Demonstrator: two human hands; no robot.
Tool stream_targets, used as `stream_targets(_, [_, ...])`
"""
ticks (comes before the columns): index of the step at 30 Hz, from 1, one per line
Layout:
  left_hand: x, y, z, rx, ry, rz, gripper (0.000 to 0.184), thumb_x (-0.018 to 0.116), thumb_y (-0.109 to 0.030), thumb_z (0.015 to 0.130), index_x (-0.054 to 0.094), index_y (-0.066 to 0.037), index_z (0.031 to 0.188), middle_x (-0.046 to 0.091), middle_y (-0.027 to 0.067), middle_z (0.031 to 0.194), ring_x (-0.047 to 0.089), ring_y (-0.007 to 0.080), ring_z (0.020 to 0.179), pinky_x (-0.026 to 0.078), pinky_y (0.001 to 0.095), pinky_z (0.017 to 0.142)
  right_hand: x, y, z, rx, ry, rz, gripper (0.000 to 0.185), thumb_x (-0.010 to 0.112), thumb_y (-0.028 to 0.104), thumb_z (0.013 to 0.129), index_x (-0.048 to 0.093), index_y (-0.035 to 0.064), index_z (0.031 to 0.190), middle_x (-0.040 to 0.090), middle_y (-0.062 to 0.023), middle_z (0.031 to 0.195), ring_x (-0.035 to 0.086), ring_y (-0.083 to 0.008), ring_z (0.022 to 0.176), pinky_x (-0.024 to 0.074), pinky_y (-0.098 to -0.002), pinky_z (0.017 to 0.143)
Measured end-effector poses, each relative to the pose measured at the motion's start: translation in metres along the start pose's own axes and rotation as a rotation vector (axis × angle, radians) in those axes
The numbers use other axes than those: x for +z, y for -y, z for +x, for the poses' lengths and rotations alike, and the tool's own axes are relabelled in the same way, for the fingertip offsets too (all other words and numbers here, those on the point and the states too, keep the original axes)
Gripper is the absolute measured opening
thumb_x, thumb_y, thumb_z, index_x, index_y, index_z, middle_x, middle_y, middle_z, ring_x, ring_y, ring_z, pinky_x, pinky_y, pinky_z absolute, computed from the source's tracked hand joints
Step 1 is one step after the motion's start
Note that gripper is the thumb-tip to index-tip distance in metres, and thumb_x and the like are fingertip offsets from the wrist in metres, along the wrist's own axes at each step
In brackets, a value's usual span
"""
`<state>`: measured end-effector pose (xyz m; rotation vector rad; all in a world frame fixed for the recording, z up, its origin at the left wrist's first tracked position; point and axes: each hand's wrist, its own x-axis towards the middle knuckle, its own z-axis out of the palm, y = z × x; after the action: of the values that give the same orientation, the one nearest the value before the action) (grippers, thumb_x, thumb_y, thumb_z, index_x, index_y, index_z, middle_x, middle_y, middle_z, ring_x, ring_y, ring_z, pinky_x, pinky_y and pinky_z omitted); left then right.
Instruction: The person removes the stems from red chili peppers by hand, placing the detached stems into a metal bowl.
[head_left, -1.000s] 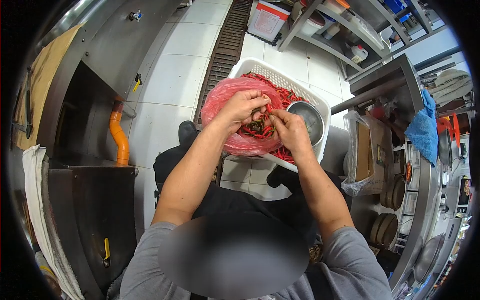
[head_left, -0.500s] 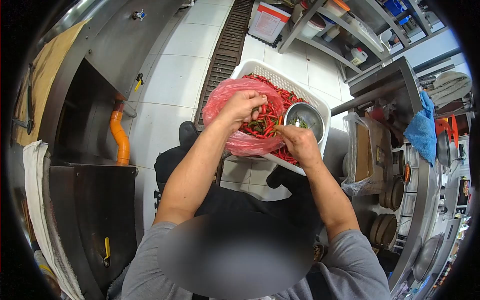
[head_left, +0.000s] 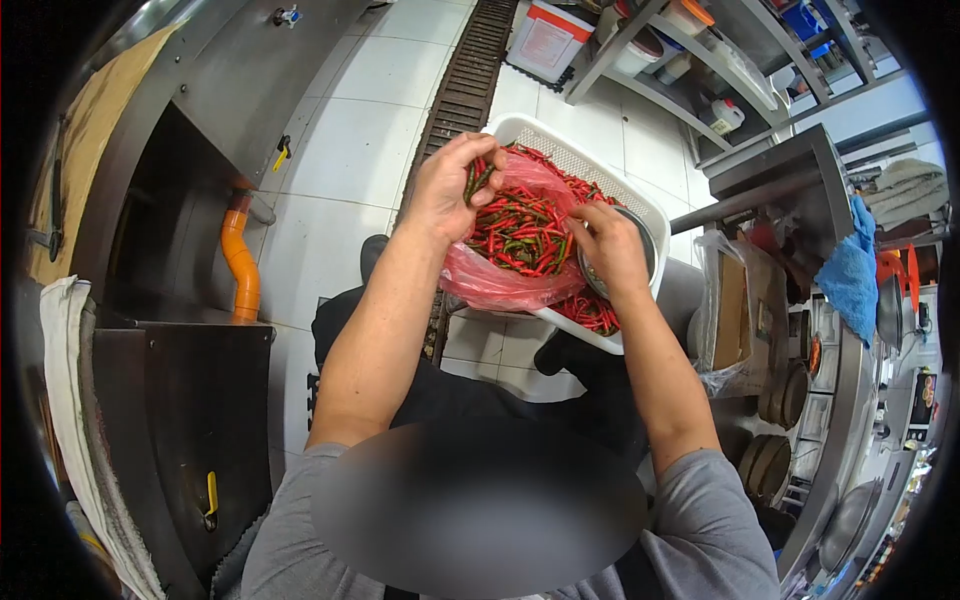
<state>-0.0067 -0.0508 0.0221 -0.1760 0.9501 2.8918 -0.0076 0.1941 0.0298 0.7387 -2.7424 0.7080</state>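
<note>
A thin pink plastic bag [head_left: 505, 283], full of red and green chillies [head_left: 520, 225], lies open in a white perforated basket [head_left: 640, 198]. My left hand [head_left: 450, 188] is closed around several chillies at the bag's far left side; their red and dark green ends show between fingers and thumb. At the bag's right edge is my right hand [head_left: 612, 245], fingers bent and closed at the pink film. Partly hidden behind this hand stands a round metal bowl [head_left: 650, 250]. More red chillies [head_left: 588, 315] lie in the basket outside the bag.
A floor drain grate [head_left: 470, 80] runs past the basket's left side. On the left are steel units with an orange pipe [head_left: 240, 260]. A cardboard box [head_left: 745, 310] in plastic and a blue cloth [head_left: 848, 270] are on the right. A white tub [head_left: 550, 42] stands beyond.
My left hand has moved up and left, with chillies now showing in it. My right hand has risen from the chillies to the bag's right edge. The bag's mouth is spread wider.
</note>
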Motion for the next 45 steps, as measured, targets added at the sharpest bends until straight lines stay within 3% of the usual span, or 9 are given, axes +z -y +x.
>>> stream_targets(8, [0.001, -0.005, -0.002, -0.007, -0.006, 0.059, 0.006, 0.057, -0.010, 0.093, 0.054, -0.004, 0.093, 0.059, 0.0056, 0.075, 0.053, 0.0102, 0.055, 0.032, 0.0193, 0.039, 0.070, 0.025, 0.049, -0.059, 0.293, -0.316, 0.030, 0.072, 0.032, 0.081, 0.070, 0.0065, 0.096, 0.064, -0.0146, 0.096, 0.067, -0.0338, 0.087, 0.0542, -0.0466, 0.075])
stream_targets(13, [0.004, -0.004, -0.002, 0.002, -0.016, 0.078, 0.007, 0.058, -0.011, 0.093, 0.054, -0.004, 0.094, 0.059, 0.0047, 0.074, 0.051, 0.0091, 0.052, 0.031, 0.0193, 0.037, 0.073, 0.019, 0.046, -0.103, 0.376, -0.200, 0.024, 0.072, 0.023, 0.079, 0.070, 0.0067, 0.096, 0.065, -0.0149, 0.095, 0.066, -0.0352, 0.087, 0.0534, -0.0463, 0.078])
stream_targets(18, [0.004, -0.002, -0.002, -0.007, -0.001, 0.131, 0.007, 0.058, -0.010, 0.092, 0.055, -0.005, 0.094, 0.059, 0.0034, 0.073, 0.053, 0.0075, 0.054, 0.031, 0.0184, 0.038, 0.047, 0.016, 0.015, -0.080, 0.278, 0.072, 0.018, 0.071, 0.013, 0.077, 0.070, 0.0051, 0.093, 0.067, -0.0150, 0.092, 0.065, -0.0356, 0.086, 0.0519, -0.0456, 0.077])
stream_targets(20, [0.003, 0.000, -0.002, -0.018, 0.005, 0.173, 0.007, 0.058, -0.011, 0.093, 0.055, -0.004, 0.094, 0.059, 0.0039, 0.075, 0.053, 0.0081, 0.055, 0.032, 0.0180, 0.038, 0.035, 0.008, 0.007, -0.027, 0.203, 0.162, 0.017, 0.072, 0.010, 0.079, 0.070, 0.0040, 0.094, 0.068, -0.0138, 0.085, 0.067, -0.0278, 0.073, 0.0522, -0.0392, 0.068])
stream_targets(22, [0.003, 0.003, -0.002, -0.030, 0.016, 0.217, 0.007, 0.058, -0.011, 0.093, 0.055, -0.004, 0.094, 0.060, 0.0045, 0.077, 0.053, 0.0087, 0.056, 0.033, 0.0176, 0.039, 0.023, 0.001, 0.002, 0.443, 0.188, 0.521, 0.015, 0.071, 0.009, 0.081, 0.070, 0.0013, 0.094, 0.067, -0.0091, 0.074, 0.062, -0.0158, 0.059, 0.0483, -0.0307, 0.056])
stream_targets(23, [0.003, 0.006, -0.002, -0.049, 0.042, 0.286, 0.008, 0.059, -0.011, 0.093, 0.055, -0.004, 0.094, 0.060, 0.0039, 0.077, 0.053, 0.0080, 0.056, 0.033, 0.0174, 0.039, 0.019, -0.001, -0.001, 0.440, 0.098, 0.705, 0.014, 0.070, 0.008, 0.084, 0.070, -0.0017, 0.093, 0.065, -0.0044, 0.066, 0.056, -0.0074, 0.053, 0.0412, -0.0242, 0.048])
stream_targets(27, [0.007, 0.016, -0.003, -0.109, 0.077, 0.457, 0.008, 0.060, -0.012, 0.092, 0.059, -0.005, 0.094, 0.059, 0.0013, 0.077, 0.052, 0.0058, 0.056, 0.031, 0.0167, 0.040, 0.000, -0.003, -0.006, 0.614, 0.062, 0.822, 0.016, 0.069, 0.010, 0.085, 0.068, -0.0022, 0.096, 0.066, -0.0037, 0.071, 0.057, -0.0055, 0.053, 0.0334, -0.0187, 0.042])
stream_targets(38, [0.013, 0.031, -0.008, -0.431, 0.137, 0.872, 0.021, 0.065, -0.027, 0.092, 0.063, -0.005, 0.090, 0.059, -0.0012, 0.072, 0.049, 0.0043, 0.050, 0.027, 0.0180, 0.038, -0.002, 0.009, -0.015, 0.599, -0.096, 0.970, 0.013, 0.070, 0.007, 0.085, 0.067, -0.0007, 0.096, 0.067, -0.0040, 0.077, 0.062, -0.0086, 0.057, 0.0366, -0.0164, 0.041])
stream_targets(45, [0.018, 0.046, -0.011, -0.333, 0.142, 0.518, 0.022, 0.067, -0.025, 0.092, 0.060, -0.006, 0.100, 0.060, -0.0004, 0.076, 0.051, 0.0032, 0.052, 0.027, 0.0154, 0.038, 0.005, 0.021, -0.019, 0.548, -0.058, 0.859, 0.014, 0.069, 0.010, 0.086, 0.068, 0.0007, 0.097, 0.065, -0.0026, 0.067, 0.055, -0.0040, 0.055, 0.0364, -0.0188, 0.045])
